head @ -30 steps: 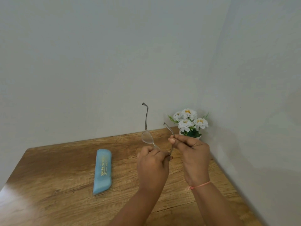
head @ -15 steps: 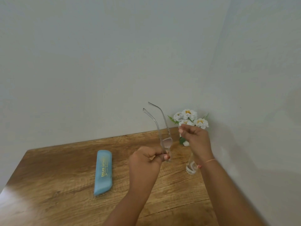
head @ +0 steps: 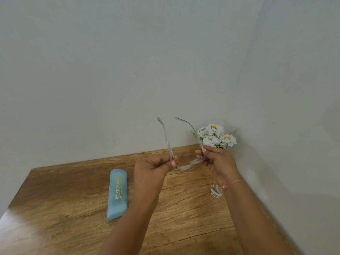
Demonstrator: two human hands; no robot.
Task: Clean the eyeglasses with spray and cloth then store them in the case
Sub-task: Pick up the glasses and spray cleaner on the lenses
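Holding glasses point(head: 189, 165) unfolded above table point(head: 73, 208): left hand point(head: 150, 169) fingers point(head: 165, 161) curled on 1 temple, right hand point(head: 219, 161) pinching other. Likely inspection step. Next: fold 2 temples, open case point(head: 117, 194).

Bare tabletop point(head: 55, 208) left of case point(head: 117, 195)

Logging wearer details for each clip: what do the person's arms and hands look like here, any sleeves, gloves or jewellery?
The left hand and right hand are bare, without gloves, rings or a watch. The left forearm and right forearm show no sleeves. A thin pinkish-orange thread band circles the right wrist. The left thumbnail looks painted orange-red.
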